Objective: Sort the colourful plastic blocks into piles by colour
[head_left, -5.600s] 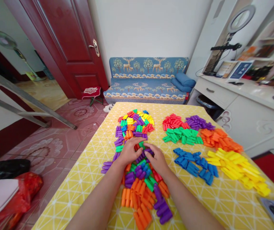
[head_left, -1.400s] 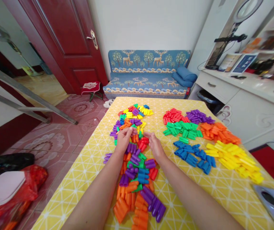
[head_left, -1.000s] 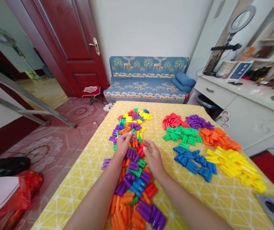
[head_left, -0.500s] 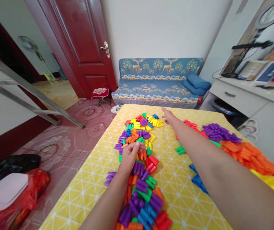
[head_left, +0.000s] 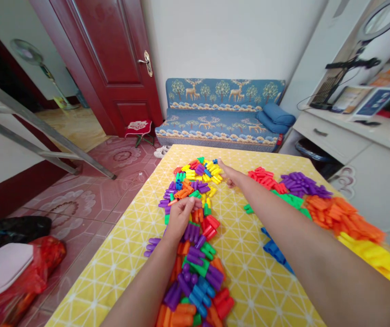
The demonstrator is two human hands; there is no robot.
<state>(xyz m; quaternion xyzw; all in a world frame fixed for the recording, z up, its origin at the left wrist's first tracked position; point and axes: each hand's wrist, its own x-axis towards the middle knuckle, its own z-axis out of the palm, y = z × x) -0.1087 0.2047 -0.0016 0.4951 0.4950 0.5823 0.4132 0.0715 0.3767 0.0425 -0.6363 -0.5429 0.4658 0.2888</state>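
Note:
My left hand (head_left: 180, 215) rests over the middle of a long mixed pile of plastic building pegs (head_left: 195, 255), its thumb and fingers drawn together; whatever it may hold is hidden. My right hand (head_left: 229, 174) reaches to the far end of that pile. Its forefinger is stretched out at a small blue peg piece (head_left: 215, 161), and the other fingers are bent below, apart from it. Yellow pieces (head_left: 216, 175) lie just left of the right hand. Orange and purple pieces surround the left hand.
Sorted heaps lie on the right of the yellow tablecloth (head_left: 249, 254): red (head_left: 266, 178), purple (head_left: 304, 185), orange (head_left: 345, 218), yellow (head_left: 375, 261), green (head_left: 292, 200) and blue (head_left: 275, 252), partly behind my right arm. A blue sofa (head_left: 215, 120) stands beyond the table.
My right hand has moved left to the blue piece at the pile's far end. The left hand stays at the same spot on the pile. The view has shifted slightly.

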